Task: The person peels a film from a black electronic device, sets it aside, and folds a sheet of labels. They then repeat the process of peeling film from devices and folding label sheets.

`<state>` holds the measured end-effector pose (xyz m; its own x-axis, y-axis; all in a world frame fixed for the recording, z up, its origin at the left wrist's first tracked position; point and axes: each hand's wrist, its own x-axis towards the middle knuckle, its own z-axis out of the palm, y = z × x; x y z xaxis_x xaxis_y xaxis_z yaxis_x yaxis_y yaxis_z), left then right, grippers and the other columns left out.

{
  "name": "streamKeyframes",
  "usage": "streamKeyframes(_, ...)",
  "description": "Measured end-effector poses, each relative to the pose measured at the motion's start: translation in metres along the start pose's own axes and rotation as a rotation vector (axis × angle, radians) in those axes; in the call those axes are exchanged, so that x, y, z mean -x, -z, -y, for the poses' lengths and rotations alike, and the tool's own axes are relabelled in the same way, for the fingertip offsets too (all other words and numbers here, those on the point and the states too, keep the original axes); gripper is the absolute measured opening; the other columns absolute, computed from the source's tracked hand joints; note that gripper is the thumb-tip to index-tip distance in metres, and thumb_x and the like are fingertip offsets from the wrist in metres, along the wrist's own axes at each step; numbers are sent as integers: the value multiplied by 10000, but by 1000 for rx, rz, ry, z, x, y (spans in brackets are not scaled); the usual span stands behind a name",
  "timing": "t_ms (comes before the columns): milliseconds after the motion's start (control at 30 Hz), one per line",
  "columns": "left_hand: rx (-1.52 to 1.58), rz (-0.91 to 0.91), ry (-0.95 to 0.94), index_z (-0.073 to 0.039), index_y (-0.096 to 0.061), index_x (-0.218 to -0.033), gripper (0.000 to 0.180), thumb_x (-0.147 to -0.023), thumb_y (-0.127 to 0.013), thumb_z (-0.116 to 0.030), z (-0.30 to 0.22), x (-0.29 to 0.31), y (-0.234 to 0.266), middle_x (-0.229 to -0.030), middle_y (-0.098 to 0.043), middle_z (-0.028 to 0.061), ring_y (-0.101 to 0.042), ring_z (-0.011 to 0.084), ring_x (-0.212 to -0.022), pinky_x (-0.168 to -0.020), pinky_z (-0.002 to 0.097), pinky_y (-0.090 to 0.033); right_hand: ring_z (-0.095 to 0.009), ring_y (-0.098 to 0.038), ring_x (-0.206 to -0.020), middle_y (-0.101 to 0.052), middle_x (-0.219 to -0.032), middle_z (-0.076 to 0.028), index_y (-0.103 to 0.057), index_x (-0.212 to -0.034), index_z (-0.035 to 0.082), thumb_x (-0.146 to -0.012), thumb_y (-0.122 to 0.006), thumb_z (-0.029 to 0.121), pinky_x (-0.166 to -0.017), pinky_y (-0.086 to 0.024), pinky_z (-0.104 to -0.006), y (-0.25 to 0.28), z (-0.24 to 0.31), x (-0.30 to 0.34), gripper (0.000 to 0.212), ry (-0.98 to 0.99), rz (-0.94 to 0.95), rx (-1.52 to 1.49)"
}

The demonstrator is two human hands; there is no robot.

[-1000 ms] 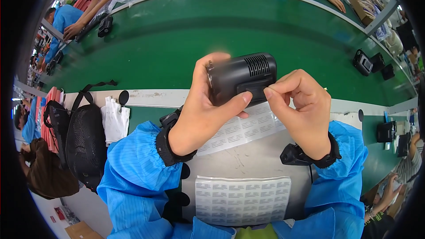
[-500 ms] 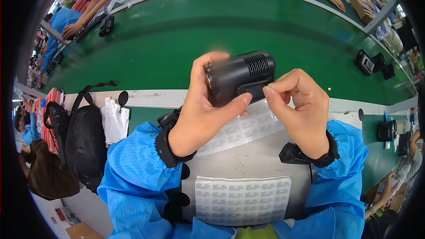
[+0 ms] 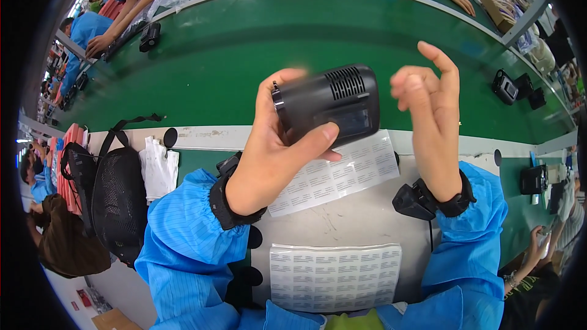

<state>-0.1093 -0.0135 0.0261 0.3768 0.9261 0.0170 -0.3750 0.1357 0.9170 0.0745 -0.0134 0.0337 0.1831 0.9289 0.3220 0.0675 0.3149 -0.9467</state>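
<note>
My left hand (image 3: 278, 153) grips a black, rounded device (image 3: 306, 101) by its left end, the thumb lying along its front. Vent slots (image 3: 347, 83) run along the device's upper side, and a small dark glossy panel (image 3: 356, 121) faces up toward me. To the right of the device and apart from it, my right hand (image 3: 433, 110) is raised with the index finger stretched out and the other fingers loosely bent. Nothing shows in that hand. Below the device a sheet of printed white labels (image 3: 342, 177) lies slanted, partly covered by my left hand.
Another stack of label sheets (image 3: 335, 275) lies near my body. A black mesh bag (image 3: 119, 195) and white cloth (image 3: 160, 168) sit at left. Similar black devices rest on the green conveyor surface (image 3: 244, 49) at far left (image 3: 150, 36) and right (image 3: 505, 87). Co-workers' arms reach in beyond.
My right hand has come off the device, moving up and right, and its index finger has straightened. The device has tilted slightly in my left hand, showing more of the glossy panel.
</note>
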Motion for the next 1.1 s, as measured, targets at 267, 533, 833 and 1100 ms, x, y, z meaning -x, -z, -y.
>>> streamKeyframes(267, -80, 165, 3, -113, -204, -1309, 419, -945, -408, -150, 4, 5, 1, -1213, -409, 134, -517, 205, -1048, -747, 365, -545, -137, -488, -952, -482, -1165, -113, -208, -1378, 35, -872, -553, 231, -853, -394, -253, -10, -7, 18, 643, 198, 386, 267)
streamKeyframes(533, -20, 98, 23, -124, -211, -1329, 447, -948, -390, -272, 3, 0, 2, -1244, -425, 113, -533, 240, -1061, -743, 396, -541, -137, -474, -1011, -486, -1125, -89, -329, -1323, 55, -864, -563, 185, -899, -371, -245, -6, -6, 7, 532, -17, 426, -149)
streamKeyframes(833, -1068, 277, -116, -70, -422, -1232, 547, -813, -632, -352, 8, -19, 42, -1178, -453, 119, -452, 242, -1089, -876, 366, -423, -137, -468, -998, -474, -1103, -81, -365, -1265, 47, -826, -637, 260, -877, -375, -239, 46, -57, -61, 559, -104, 64, 316)
streamKeyframes(1100, -1293, 535, 94, -20, -620, -891, 345, -727, -714, -308, 22, -22, 49, -1014, -502, 122, -464, 254, -995, -826, 321, -405, -182, -465, -1051, -463, -1171, -134, -323, -1310, 41, -830, -627, 292, -911, -366, -273, 125, -129, -104, 621, 34, -263, 550)
